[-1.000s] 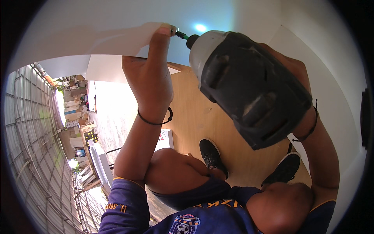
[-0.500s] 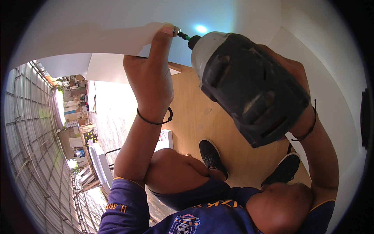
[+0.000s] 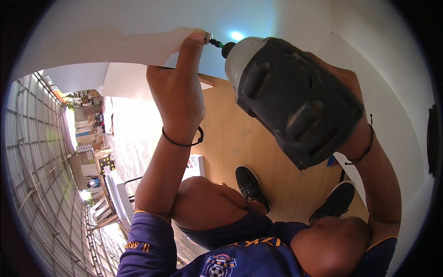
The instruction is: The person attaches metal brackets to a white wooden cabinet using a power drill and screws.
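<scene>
Shifted left, one drill (image 3: 295, 104) clasped in right hand (image 3: 345, 79), left hand (image 3: 176, 94) touching one fitting (image 3: 208, 39), grip unclear

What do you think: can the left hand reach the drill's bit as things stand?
Probably yes: the left hand has its thumb close to the bit, with only a small metal piece visible between them.

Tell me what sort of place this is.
Probably a furniture or woodworking workshop: the right hand grips a power driver, a large white panel stands alongside, and apparent boards lie in the background.
</scene>
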`<state>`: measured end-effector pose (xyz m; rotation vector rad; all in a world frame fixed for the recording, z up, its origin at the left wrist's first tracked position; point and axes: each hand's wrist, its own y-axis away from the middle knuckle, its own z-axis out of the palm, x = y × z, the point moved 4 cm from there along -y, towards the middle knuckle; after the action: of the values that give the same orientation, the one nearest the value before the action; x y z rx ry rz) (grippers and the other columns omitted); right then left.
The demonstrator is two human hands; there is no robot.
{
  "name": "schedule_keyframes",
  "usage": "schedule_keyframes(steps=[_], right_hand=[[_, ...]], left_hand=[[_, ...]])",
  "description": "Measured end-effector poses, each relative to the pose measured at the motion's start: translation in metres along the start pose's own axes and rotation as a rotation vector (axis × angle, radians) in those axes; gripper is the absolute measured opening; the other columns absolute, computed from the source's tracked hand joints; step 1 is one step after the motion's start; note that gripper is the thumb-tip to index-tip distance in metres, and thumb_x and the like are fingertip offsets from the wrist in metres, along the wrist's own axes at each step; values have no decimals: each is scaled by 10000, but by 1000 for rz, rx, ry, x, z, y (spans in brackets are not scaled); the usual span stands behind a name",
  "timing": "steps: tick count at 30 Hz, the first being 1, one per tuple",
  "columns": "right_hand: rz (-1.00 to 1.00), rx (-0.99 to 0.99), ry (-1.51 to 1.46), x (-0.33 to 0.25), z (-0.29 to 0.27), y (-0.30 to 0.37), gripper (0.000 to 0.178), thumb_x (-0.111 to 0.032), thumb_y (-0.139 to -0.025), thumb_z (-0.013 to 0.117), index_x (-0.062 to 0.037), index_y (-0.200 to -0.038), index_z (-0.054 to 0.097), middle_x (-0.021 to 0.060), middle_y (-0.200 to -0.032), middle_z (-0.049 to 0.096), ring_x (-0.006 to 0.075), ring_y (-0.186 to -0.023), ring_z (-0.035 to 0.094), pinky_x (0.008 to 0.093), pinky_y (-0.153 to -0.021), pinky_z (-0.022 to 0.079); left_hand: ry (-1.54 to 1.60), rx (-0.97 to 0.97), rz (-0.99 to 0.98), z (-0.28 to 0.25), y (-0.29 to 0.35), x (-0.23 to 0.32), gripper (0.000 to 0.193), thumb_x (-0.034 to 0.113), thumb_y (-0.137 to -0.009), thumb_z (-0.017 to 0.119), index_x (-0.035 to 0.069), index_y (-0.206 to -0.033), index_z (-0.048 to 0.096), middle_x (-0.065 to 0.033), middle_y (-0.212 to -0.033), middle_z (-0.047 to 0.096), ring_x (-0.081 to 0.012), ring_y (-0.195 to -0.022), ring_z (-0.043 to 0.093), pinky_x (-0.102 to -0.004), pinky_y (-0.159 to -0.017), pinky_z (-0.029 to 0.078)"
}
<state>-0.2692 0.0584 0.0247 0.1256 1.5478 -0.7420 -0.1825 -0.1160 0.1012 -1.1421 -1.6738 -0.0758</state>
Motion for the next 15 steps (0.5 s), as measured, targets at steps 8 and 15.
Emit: schedule_keyframes(steps=[8, 15], right_hand=[[-81, 10, 156, -2, -3, -3, 474, -62, -808, 688, 10, -1248, 526, 102, -1084, 663, 166, -950, 665, 297, -832, 564], [-18, 3, -11, 1, -1, 1, 498, -86, -787, 713, 10, -1242, 534, 98, -1080, 667, 162, -957, 664, 295, -837, 559]], left_hand=[[14, 33, -84, -2, -1, -2, 124, 115, -855, 655, 3, -901, 682, -42, -881, 670, -118, -850, 592, -248, -799, 433], [-42, 18, -89, -2, 0, -2, 136, 142, -883, 623, 19, -926, 658, -27, -891, 648, -106, -830, 569, -245, -770, 424]])
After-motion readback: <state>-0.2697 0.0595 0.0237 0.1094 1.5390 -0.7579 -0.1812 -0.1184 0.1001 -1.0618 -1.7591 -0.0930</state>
